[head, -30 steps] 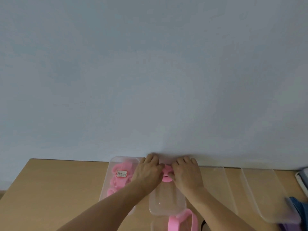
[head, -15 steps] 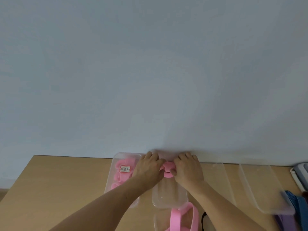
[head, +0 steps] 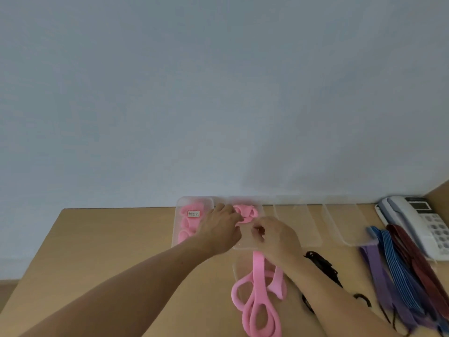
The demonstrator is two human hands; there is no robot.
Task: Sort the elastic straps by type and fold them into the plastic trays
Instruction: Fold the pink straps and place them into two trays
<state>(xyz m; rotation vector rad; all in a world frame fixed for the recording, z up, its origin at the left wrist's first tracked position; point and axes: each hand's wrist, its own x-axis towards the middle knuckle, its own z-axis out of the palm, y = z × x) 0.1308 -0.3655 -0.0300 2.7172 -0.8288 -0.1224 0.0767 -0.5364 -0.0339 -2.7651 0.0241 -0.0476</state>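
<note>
Four clear trays (head: 297, 227) line the tabletop's (head: 121, 239) far edge; the leftmost holds pink straps (head: 185, 224) and one unreadable label (head: 193, 214). The left hand (head: 222, 227) pinches a folded pink strap (head: 244, 211) in the second tray (head: 246, 240); the right hand (head: 275, 237) is curled, its grip unclear. Rightward lie coloured straps (head: 398, 271) and one telephone (head: 418, 220).
</note>
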